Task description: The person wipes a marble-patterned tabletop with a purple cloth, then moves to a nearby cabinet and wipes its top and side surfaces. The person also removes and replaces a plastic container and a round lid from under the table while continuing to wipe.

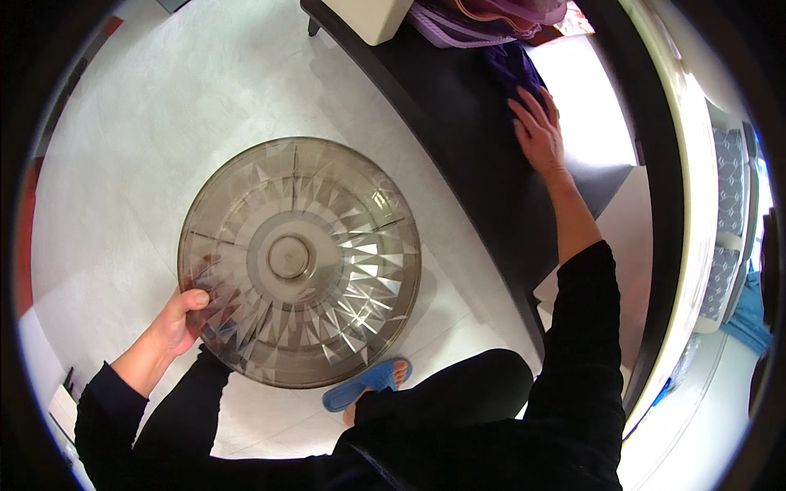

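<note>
My left hand [184,319] grips the near-left rim of a large round translucent grey tray or lid [295,196]. Its plastic is faceted, with a raised ring at the centre, and the floor shows through it. The thumb lies over the rim; the fingers are partly seen through the plastic. To the right, my right hand [540,132] reaches over a long dark low cabinet top [442,104]. Its fingers are spread, and the fingertips rest at the edge of a dark purple cloth [513,64]. No firm hold on the cloth shows.
Behind the cloth sits a purple bag [485,18], beside a cream box-like object [371,18]. The pale tiled floor [153,123] spreads to the left. A blue slipper [368,383] is on my foot below the tray. Patterned cushions [727,166] appear at the far right.
</note>
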`<control>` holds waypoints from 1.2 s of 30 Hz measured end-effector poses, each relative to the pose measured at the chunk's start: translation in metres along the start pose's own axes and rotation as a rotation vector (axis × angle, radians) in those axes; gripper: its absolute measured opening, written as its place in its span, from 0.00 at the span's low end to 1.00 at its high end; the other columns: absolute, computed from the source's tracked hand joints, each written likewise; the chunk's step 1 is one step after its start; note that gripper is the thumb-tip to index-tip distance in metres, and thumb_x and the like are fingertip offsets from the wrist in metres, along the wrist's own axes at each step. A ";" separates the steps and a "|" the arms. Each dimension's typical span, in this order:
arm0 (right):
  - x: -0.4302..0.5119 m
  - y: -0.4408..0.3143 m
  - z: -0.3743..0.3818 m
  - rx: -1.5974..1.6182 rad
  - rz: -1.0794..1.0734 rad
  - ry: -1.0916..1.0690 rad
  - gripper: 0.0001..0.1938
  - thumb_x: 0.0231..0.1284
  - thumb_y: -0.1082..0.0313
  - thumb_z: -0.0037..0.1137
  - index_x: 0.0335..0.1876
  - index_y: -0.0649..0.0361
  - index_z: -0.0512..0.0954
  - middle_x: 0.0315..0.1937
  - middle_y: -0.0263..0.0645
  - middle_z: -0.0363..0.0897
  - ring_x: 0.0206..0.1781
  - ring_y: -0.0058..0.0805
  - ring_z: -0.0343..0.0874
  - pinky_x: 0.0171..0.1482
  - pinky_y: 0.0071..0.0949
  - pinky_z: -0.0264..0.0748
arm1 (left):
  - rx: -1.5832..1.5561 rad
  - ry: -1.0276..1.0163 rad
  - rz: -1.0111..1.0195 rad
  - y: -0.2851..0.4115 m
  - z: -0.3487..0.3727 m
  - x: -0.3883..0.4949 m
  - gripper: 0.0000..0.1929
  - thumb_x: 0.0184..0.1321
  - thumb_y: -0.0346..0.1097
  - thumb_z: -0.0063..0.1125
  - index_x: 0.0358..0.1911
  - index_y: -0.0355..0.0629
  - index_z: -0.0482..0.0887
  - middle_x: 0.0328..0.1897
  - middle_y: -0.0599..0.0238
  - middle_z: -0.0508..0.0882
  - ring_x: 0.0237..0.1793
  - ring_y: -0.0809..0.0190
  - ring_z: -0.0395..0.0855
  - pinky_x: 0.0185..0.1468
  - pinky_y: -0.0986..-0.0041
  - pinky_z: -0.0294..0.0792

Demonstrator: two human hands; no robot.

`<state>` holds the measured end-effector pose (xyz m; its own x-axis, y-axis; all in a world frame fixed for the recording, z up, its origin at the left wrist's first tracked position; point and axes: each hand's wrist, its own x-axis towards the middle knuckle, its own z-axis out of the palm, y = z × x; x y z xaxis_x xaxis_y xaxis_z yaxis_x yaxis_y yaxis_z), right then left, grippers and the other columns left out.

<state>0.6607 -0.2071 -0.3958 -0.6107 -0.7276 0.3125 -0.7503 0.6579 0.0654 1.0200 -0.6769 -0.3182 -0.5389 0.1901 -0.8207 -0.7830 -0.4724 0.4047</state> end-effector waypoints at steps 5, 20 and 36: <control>-0.061 0.143 0.017 -0.132 0.374 0.085 0.16 0.59 0.66 0.51 0.53 0.46 0.75 0.59 0.36 0.69 0.66 0.43 0.59 0.66 0.41 0.57 | -0.049 0.056 -0.020 -0.007 0.001 0.000 0.44 0.42 0.42 0.60 0.67 0.45 0.55 0.64 0.58 0.67 0.61 0.56 0.69 0.63 0.60 0.64; 0.031 0.200 0.036 -0.065 0.169 0.012 0.23 0.52 0.73 0.47 0.58 0.50 0.72 0.61 0.38 0.68 0.63 0.41 0.65 0.66 0.42 0.54 | -0.032 0.093 -0.053 0.007 0.018 0.001 0.45 0.39 0.42 0.62 0.66 0.44 0.57 0.61 0.59 0.69 0.59 0.56 0.69 0.62 0.60 0.63; -0.040 0.218 -0.034 -0.284 0.146 0.027 0.24 0.50 0.77 0.46 0.57 0.55 0.72 0.60 0.44 0.69 0.65 0.47 0.61 0.68 0.37 0.55 | -0.003 0.140 -0.049 0.007 0.020 -0.002 0.43 0.40 0.42 0.61 0.65 0.45 0.59 0.61 0.58 0.70 0.58 0.55 0.70 0.63 0.60 0.63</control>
<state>0.5300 -0.0281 -0.3620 -0.6972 -0.6183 0.3627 -0.5520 0.7859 0.2787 1.0093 -0.6637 -0.3055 -0.4515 0.0909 -0.8876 -0.8060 -0.4684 0.3620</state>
